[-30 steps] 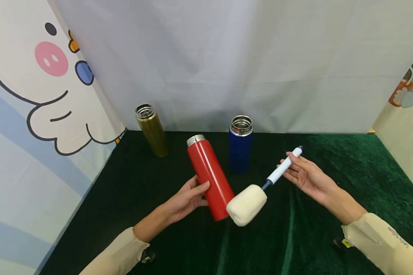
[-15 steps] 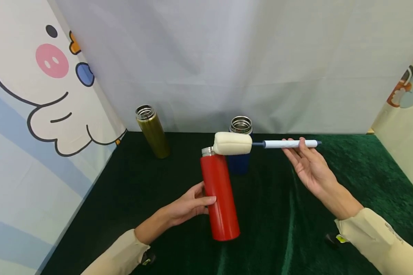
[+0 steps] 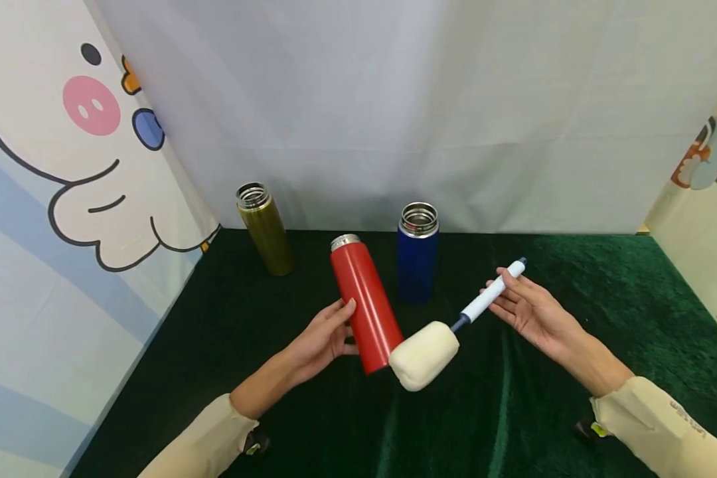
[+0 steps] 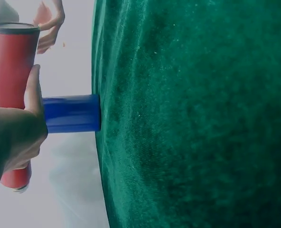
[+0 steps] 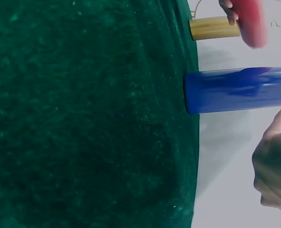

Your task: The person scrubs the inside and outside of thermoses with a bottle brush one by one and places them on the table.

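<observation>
My left hand (image 3: 319, 342) grips a red metal bottle (image 3: 367, 305) around its lower half, thumb across the front. The bottle leans to the left, its bare steel mouth uncapped at the top. Between thumb and fingers, my right hand (image 3: 534, 315) pinches the pale handle of a sponge bottle brush (image 3: 424, 355). Its cream sponge head points down and left, overlapping the bottle's base in the head view. In the left wrist view, the red bottle (image 4: 10, 71) is held up off the table; the right wrist view shows the back of my right hand (image 5: 276, 166).
An uncapped blue bottle (image 3: 417, 265) stands upright behind the hands, near the back edge. Further left stands an uncapped olive-gold bottle (image 3: 265, 232). Dark green cloth (image 3: 621, 299) covers the table, and a pale curtain (image 3: 358, 119) hangs right behind it.
Half a second ago the brush lay level with its sponge by the red bottle's mouth. Its head has swung down to the base, while the bottle has risen and tipped left.
</observation>
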Tool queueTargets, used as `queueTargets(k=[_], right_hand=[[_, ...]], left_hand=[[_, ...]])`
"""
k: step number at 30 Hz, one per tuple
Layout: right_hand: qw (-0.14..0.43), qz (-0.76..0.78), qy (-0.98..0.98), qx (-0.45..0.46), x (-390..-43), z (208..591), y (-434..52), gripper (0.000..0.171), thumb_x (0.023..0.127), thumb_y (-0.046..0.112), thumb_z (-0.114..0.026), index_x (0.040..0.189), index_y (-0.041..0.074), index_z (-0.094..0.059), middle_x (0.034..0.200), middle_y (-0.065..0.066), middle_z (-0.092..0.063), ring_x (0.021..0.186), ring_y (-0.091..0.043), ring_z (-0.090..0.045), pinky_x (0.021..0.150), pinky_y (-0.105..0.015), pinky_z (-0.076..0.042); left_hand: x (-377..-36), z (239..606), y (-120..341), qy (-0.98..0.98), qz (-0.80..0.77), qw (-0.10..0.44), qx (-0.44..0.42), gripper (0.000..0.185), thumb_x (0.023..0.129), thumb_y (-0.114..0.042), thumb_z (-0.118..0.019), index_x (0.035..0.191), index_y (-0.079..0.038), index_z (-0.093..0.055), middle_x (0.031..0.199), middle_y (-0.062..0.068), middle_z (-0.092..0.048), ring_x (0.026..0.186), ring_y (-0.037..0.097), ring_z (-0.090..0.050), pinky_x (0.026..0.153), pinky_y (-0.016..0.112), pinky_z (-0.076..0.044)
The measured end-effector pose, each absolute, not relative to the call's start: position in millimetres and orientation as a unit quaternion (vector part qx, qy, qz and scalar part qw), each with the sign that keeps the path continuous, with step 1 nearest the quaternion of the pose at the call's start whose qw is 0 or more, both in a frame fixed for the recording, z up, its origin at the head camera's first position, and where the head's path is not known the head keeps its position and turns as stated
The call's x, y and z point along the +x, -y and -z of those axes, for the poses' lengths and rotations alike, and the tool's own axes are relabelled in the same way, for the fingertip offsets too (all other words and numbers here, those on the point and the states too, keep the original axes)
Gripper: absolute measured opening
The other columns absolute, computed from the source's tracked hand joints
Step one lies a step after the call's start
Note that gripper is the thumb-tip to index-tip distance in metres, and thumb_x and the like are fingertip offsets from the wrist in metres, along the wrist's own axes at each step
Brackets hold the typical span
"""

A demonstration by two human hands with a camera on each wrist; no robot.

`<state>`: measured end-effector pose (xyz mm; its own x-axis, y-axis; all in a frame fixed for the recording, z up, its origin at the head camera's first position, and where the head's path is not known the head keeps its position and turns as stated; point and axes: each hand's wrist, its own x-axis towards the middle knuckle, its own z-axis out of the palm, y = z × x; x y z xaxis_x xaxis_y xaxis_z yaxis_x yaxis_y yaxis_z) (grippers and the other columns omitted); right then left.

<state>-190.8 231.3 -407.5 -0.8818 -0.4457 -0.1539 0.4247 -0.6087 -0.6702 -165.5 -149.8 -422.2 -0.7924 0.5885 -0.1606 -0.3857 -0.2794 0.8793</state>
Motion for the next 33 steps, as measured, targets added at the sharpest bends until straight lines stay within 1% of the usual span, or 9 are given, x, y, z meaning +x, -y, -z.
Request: queueTargets(k=[4,7,10,13,16,20,23,27,33], right_hand=[[0.229,0.893,-0.387,-0.017,-193,401,-227,0.021,0.109,0.015,-0.046,0.122,0.013,-0.061,0.112,-0.006,-0.073,0.104,-0.016,-0.072,0.093,-0.03,-0.061],[0.207,0.918,-0.337,-0.005,-197,393,-223,0.016,0.107,0.012,-0.049,0.12,0.01,-0.058,0.113,-0.01,-0.073,0.108,-0.02,-0.072,0.094,-0.034,-0.061],[0.176,0.952,-0.251,0.0,-202,389,-220,0.012,0.105,0.008,-0.051,0.116,0.006,-0.055,0.116,-0.015,-0.071,0.112,-0.025,-0.072,0.098,-0.039,-0.059],[0.159,0.967,-0.199,0.002,-204,388,-220,0.009,0.104,0.008,-0.051,0.112,0.003,-0.054,0.116,-0.018,-0.07,0.114,-0.027,-0.071,0.101,-0.039,-0.057],[0.17,0.963,-0.21,0.013,-203,391,-221,0.008,0.105,0.009,-0.051,0.11,0.004,-0.055,0.115,-0.015,-0.07,0.113,-0.025,-0.071,0.101,-0.037,-0.057],[0.207,0.939,-0.273,0.023,-198,399,-225,0.009,0.106,0.014,-0.05,0.112,0.009,-0.055,0.11,-0.009,-0.07,0.109,-0.02,-0.071,0.097,-0.033,-0.059],[0.23,0.924,-0.304,0.019,-195,404,-228,0.014,0.108,0.017,-0.048,0.115,0.01,-0.058,0.108,-0.007,-0.069,0.105,-0.017,-0.071,0.094,-0.03,-0.06],[0.24,0.916,-0.321,0.0,-194,408,-229,0.019,0.108,0.018,-0.047,0.117,0.009,-0.061,0.106,-0.007,-0.069,0.102,-0.016,-0.072,0.092,-0.028,-0.061],[0.226,0.932,-0.284,-0.013,-203,403,-224,0.017,0.108,0.01,-0.045,0.116,0.005,-0.058,0.112,-0.014,-0.073,0.109,-0.024,-0.073,0.095,-0.033,-0.06]], left_hand=[[-164,422,149,-0.515,-0.784,0.328,0.11,0.053,0.109,-0.03,-0.048,0.153,-0.009,-0.029,0.131,0.0,-0.061,0.113,0.014,-0.066,0.096,0.038,-0.058],[-162,424,148,-0.517,-0.77,0.35,0.134,0.057,0.105,-0.023,-0.054,0.154,-0.009,-0.028,0.135,0.001,-0.059,0.116,0.016,-0.066,0.097,0.039,-0.058],[-161,425,147,-0.516,-0.755,0.371,0.16,0.064,0.103,-0.023,-0.058,0.157,-0.01,-0.025,0.138,0.003,-0.057,0.119,0.018,-0.065,0.098,0.04,-0.058],[-160,425,146,-0.504,-0.754,0.385,0.17,0.067,0.104,-0.026,-0.058,0.158,-0.011,-0.021,0.139,0.003,-0.055,0.12,0.019,-0.064,0.098,0.04,-0.058],[-160,424,146,-0.481,-0.772,0.38,0.164,0.066,0.107,-0.027,-0.053,0.16,-0.013,-0.018,0.142,0.002,-0.054,0.123,0.018,-0.062,0.101,0.041,-0.056],[-162,421,147,-0.451,-0.811,0.346,0.14,0.057,0.11,-0.023,-0.044,0.16,-0.013,-0.018,0.145,0.002,-0.052,0.126,0.019,-0.06,0.104,0.043,-0.055],[-163,419,147,-0.435,-0.829,0.329,0.12,0.054,0.111,-0.025,-0.039,0.16,-0.013,-0.018,0.145,0.004,-0.051,0.124,0.02,-0.058,0.103,0.044,-0.056],[-161,419,145,-0.437,-0.832,0.326,0.103,0.054,0.111,-0.026,-0.041,0.158,-0.013,-0.019,0.142,0.003,-0.052,0.123,0.019,-0.058,0.101,0.044,-0.056],[-156,422,140,-0.481,-0.791,0.353,0.135,0.059,0.108,-0.02,-0.047,0.16,-0.015,-0.019,0.144,0.003,-0.05,0.124,0.02,-0.06,0.101,0.044,-0.056]])
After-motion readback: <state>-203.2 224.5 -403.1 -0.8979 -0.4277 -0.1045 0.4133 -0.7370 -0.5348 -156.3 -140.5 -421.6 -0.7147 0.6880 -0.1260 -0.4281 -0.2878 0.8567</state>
